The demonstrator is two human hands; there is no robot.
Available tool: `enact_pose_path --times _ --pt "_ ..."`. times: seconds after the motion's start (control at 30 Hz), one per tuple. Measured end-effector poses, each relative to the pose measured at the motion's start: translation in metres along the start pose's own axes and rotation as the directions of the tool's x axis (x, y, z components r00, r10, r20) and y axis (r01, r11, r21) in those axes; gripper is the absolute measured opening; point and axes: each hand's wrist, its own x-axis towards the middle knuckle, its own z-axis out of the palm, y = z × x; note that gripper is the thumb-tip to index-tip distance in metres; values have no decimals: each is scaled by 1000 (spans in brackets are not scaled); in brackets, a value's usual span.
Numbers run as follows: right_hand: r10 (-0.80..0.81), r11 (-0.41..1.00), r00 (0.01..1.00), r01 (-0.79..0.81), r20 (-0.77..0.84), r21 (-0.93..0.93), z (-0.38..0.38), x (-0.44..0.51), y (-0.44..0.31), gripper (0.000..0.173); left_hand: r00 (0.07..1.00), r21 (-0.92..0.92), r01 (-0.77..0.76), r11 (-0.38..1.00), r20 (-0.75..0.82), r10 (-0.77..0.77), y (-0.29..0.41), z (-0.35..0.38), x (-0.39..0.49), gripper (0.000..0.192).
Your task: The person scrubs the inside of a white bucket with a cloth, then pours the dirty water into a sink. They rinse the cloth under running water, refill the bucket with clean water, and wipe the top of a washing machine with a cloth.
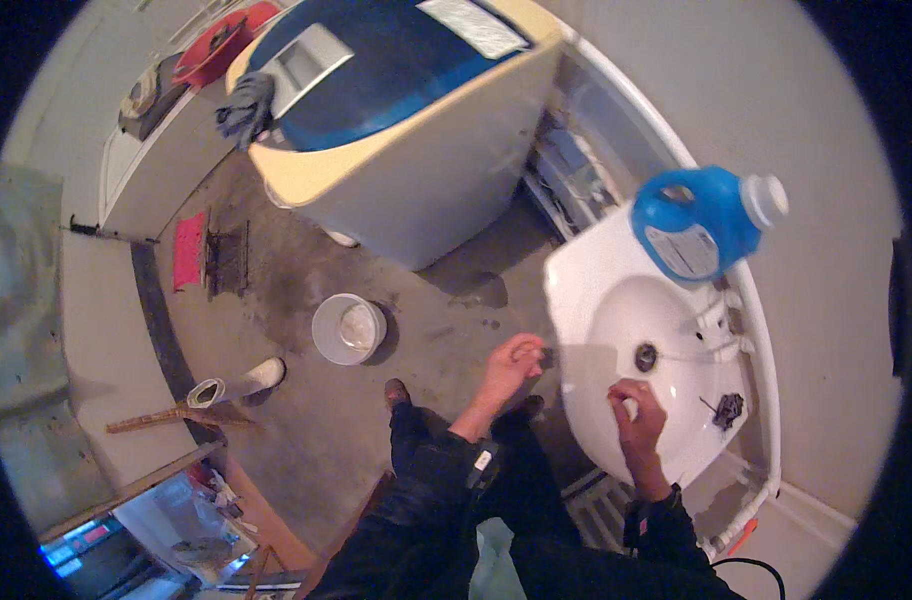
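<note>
A white washbasin (583, 322) stands at the right, with a dark drain near its middle and a thin stream of water running from the tap (726, 345). Over the basin's lower part is my right hand (639, 416), its fingers curled; whether anything lies in them cannot be told. My left hand (514, 364) hangs just left of the basin's edge, fingers bent, with no object visible in it. On the basin's far corner rests a blue plastic jug (696, 221) with a white cap. A dark scouring pad or clump (728, 411) lies on the rim near the tap.
A white plastic bucket (328, 330) stands on the wet-marked floor. Beyond it is a large appliance, likely a washing machine (441, 172), with a dark blue lid and a grey cloth (246, 109). A white boot (238, 386) is at the left. A white pipe (767, 390) runs behind the basin.
</note>
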Motion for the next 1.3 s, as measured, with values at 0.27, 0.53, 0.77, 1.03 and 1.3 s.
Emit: enact_pose_path --times 0.27,0.53,0.77,1.03,1.3 --pt "29 971 846 -151 532 187 251 4 -32 15 834 50 56 997 -551 -19 14 -289 -110 13" --pt "201 944 643 -327 739 27 522 -29 119 26 400 -60 119 991 -911 -103 -64 -441 -287 11" --pt "181 949 873 -33 453 -314 660 -52 211 51 206 -202 60 978 -956 -210 -141 -439 -347 9" --pt "540 788 602 -606 588 -103 718 -33 227 45 270 -116 68 991 -954 -130 -150 -452 -326 10" --pt "358 599 410 -790 839 130 608 -28 132 34 299 -184 41 982 -936 -188 -158 -431 -330 9"
